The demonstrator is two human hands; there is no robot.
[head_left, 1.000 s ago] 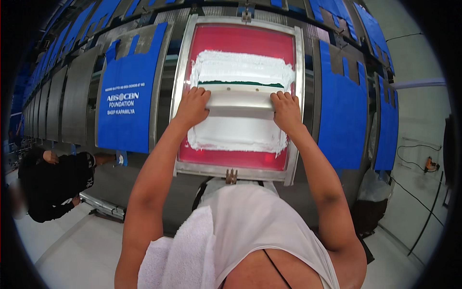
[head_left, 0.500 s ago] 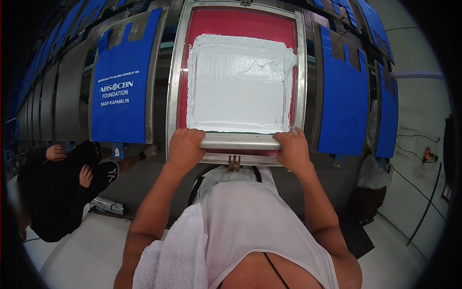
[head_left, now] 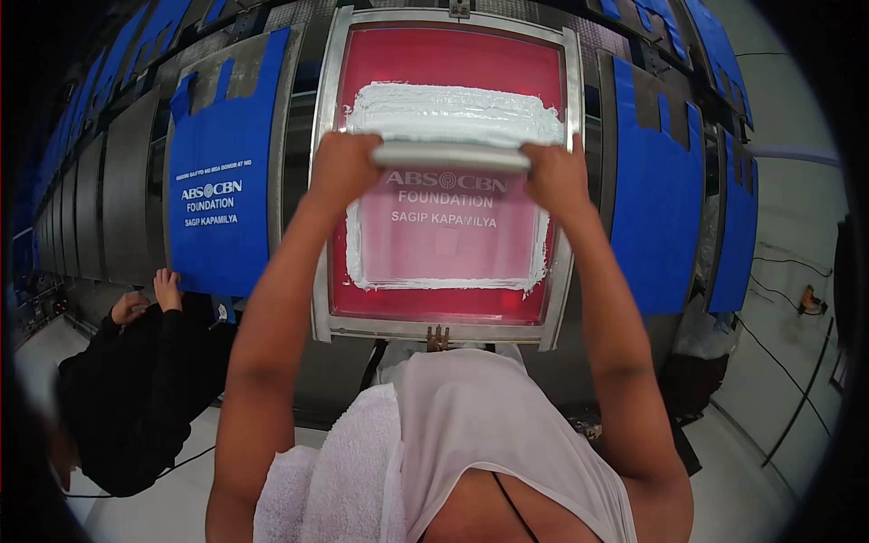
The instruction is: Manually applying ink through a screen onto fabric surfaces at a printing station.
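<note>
My left hand (head_left: 345, 170) and my right hand (head_left: 558, 184) are both wrapped round the ends of a silvery squeegee (head_left: 451, 157). It lies crosswise over a screen printing frame (head_left: 576, 100) with a metal rim and red mesh (head_left: 453, 54). Thick white ink (head_left: 453, 107) is banked beyond the squeegee. On the near side, the mesh shows a thin pinkish film and pale lettering with a round emblem, edged by ridges of white ink. The squeegee's blade edge is hidden from view.
Left of the frame, a blue bag (head_left: 222, 240) with white print lies on a flat board; an unprinted blue bag (head_left: 654, 226) lies to the right. More boards and bags run along both sides. Someone in black (head_left: 136, 389) has hands near the left bag's lower edge.
Both my hands have pushed the squeegee away from me up the screen, uncovering the lettering and bunching the white ink ahead. The other person's hands have moved up to the left bag.
</note>
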